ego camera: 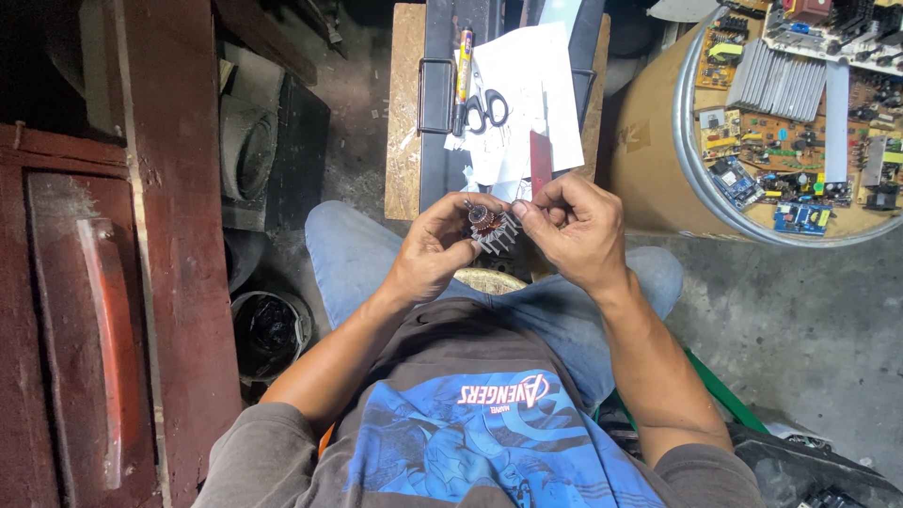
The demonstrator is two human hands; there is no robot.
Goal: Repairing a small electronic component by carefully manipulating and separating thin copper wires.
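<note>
both hands meet above the lap: the left hand point(435, 249) pinches a small copper-wound part point(482, 217) on a finned grey metal piece point(499, 233), and the right hand point(572, 226) closes its fingertips on the piece's far edge. beyond lie white paper sheets point(527, 89) with black-handled scissors point(485, 103) and a yellow-labelled tube point(464, 66) on a dark case point(437, 94). at right, a tan drum point(658, 160) carries green and brown circuit boards point(800, 113), cut off by the frame. what the part's wires join is too small to make out.
</note>
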